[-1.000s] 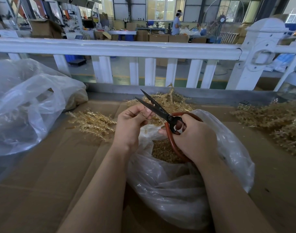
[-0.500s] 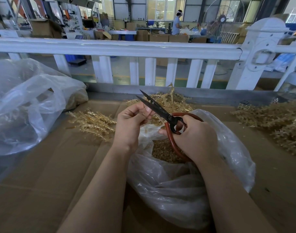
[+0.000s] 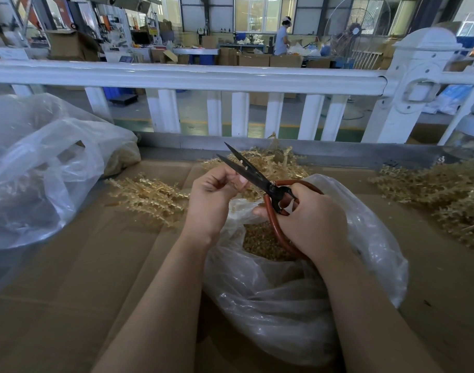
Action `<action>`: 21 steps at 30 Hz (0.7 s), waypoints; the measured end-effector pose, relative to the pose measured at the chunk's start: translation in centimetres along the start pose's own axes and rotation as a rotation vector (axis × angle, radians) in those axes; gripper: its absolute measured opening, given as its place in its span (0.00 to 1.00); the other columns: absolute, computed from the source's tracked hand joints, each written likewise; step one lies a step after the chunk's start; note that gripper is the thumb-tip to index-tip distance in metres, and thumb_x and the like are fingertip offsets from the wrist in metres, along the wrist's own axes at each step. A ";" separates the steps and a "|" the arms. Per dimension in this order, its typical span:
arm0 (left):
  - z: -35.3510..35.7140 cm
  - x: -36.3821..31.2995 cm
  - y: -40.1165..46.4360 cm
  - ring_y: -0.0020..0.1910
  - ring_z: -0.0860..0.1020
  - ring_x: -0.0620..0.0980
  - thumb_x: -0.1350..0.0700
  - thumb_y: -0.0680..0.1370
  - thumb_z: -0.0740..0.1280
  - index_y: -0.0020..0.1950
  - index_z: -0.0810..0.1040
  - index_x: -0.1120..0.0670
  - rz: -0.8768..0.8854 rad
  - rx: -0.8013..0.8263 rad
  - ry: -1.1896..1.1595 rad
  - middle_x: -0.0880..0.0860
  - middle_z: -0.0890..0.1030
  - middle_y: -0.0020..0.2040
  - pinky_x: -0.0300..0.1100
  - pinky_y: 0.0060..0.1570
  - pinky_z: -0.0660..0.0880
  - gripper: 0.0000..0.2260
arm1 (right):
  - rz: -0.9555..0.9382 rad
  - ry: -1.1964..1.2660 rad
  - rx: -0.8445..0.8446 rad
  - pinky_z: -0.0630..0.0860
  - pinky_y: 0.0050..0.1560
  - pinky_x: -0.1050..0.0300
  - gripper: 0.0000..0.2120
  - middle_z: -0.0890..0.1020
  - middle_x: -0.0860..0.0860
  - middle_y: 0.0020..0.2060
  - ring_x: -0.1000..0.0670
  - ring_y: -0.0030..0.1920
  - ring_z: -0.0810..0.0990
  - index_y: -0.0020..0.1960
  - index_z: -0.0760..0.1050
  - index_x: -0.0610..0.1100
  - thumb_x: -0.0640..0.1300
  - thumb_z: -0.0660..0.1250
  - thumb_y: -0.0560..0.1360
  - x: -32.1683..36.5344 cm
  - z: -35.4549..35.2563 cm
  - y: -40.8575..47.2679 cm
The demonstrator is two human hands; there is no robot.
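Note:
My right hand (image 3: 311, 219) grips the red looped handles of a pair of black scissors (image 3: 246, 170), whose blades are parted and point up and to the left. My left hand (image 3: 211, 197) is curled beside the blades and pinches a small piece against them; the piece is too small to make out. Both hands hover over an open clear plastic bag (image 3: 284, 305) that holds small golden cut pieces (image 3: 260, 240).
Golden plastic sprues lie in piles at the left (image 3: 147, 195), behind the hands (image 3: 273, 162) and at the right (image 3: 446, 195) on the cardboard-covered table (image 3: 82, 292). A large clear bag (image 3: 42, 168) sits at the left. A white railing (image 3: 203, 76) runs along the back.
The scissor blades have parted a little wider and my left hand has shifted slightly at the blades. Nothing else has moved.

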State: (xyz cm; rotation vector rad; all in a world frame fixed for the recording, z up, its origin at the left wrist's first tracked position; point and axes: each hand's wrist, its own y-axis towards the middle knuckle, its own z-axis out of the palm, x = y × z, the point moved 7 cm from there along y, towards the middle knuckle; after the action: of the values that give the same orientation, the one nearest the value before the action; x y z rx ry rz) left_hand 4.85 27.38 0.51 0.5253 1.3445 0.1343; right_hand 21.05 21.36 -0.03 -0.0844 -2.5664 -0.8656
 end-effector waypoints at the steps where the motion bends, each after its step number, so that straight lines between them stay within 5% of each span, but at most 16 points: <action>1: 0.0 0.0 0.0 0.39 0.75 0.44 0.70 0.77 0.65 0.43 0.80 0.58 -0.001 0.003 -0.009 0.51 0.79 0.38 0.35 0.43 0.74 0.09 | -0.005 0.003 -0.007 0.71 0.34 0.67 0.42 0.81 0.58 0.34 0.58 0.34 0.76 0.44 0.79 0.49 0.84 0.49 0.62 0.0 0.0 0.0; 15: 0.0 0.1 0.1 0.38 0.74 0.47 0.70 0.78 0.64 0.45 0.79 0.60 -0.021 -0.015 -0.045 0.55 0.77 0.39 0.35 0.42 0.74 0.08 | -0.032 0.045 -0.020 0.78 0.37 0.61 0.41 0.81 0.58 0.34 0.57 0.34 0.78 0.43 0.81 0.47 0.83 0.53 0.63 0.1 0.0 0.0; 21: 0.2 -0.1 0.0 0.40 0.74 0.49 0.70 0.78 0.65 0.42 0.77 0.58 0.006 0.000 0.048 0.59 0.75 0.40 0.36 0.43 0.74 0.09 | -0.026 0.071 -0.001 0.70 0.34 0.67 0.33 0.74 0.64 0.31 0.62 0.33 0.74 0.42 0.76 0.54 0.82 0.55 0.63 0.4 0.0 -0.2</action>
State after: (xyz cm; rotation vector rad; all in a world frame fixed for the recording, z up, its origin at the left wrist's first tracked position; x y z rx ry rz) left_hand 5.01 27.25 0.66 0.5292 1.3896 0.1529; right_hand 20.63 21.16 0.06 -0.0206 -2.5060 -0.8633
